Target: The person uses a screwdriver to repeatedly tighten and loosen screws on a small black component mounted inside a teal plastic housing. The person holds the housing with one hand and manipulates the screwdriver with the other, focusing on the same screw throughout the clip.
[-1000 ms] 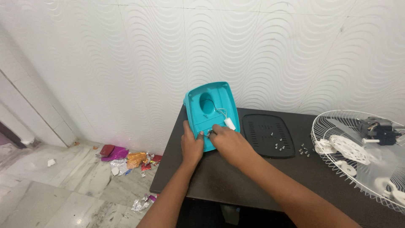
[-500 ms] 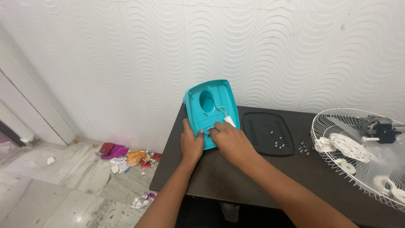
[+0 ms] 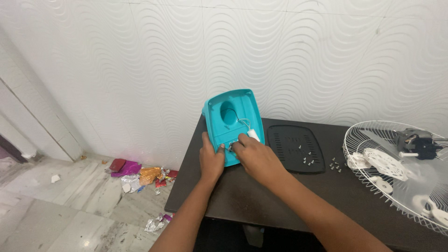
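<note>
A teal plastic fan base [image 3: 232, 120] lies tilted on the dark table [image 3: 261, 200] near the wall, its hollow inside facing up with a round opening, thin wires and a small white part. My left hand [image 3: 211, 158] holds the base's near left edge. My right hand [image 3: 254, 156] rests on the base's lower middle, fingertips pinching a small metal piece inside it; what exactly it grips is hidden by the fingers.
A black vented cover plate [image 3: 298, 148] with several loose screws on it lies right of the base. More screws [image 3: 335, 164] sit beside it. A white wire fan guard [image 3: 401, 172] with a motor fills the right side. Colourful wrappers [image 3: 140, 175] litter the floor.
Both hands stay on the teal base; the right hand's fingers have shifted slightly left towards the small metal piece. The base has not moved.
</note>
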